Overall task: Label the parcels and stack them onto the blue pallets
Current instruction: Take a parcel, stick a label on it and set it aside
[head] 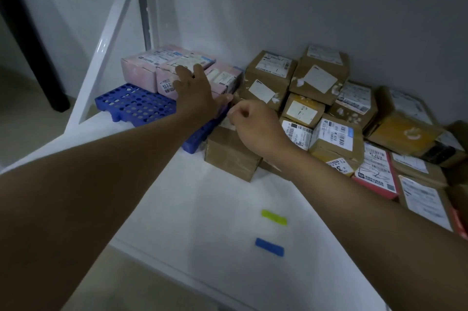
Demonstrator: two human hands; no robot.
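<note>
Right hand (253,128) fingertips hidden; labels unreadable; rightmost parcels (455,209) cut off.

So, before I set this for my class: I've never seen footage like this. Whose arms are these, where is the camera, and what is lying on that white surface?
There is no machine here. One camera, worn on a person's head, looks down along their two bare arms. The left hand rests with straight fingers on pink parcels stacked on a blue pallet. The right hand is curled, fingertips pinched together, but whether it holds anything is too small to tell. To the right, brown parcels with labels are piled against the wall. Nearer the camera, a green tag and a blue tag lie on the white surface.
</note>
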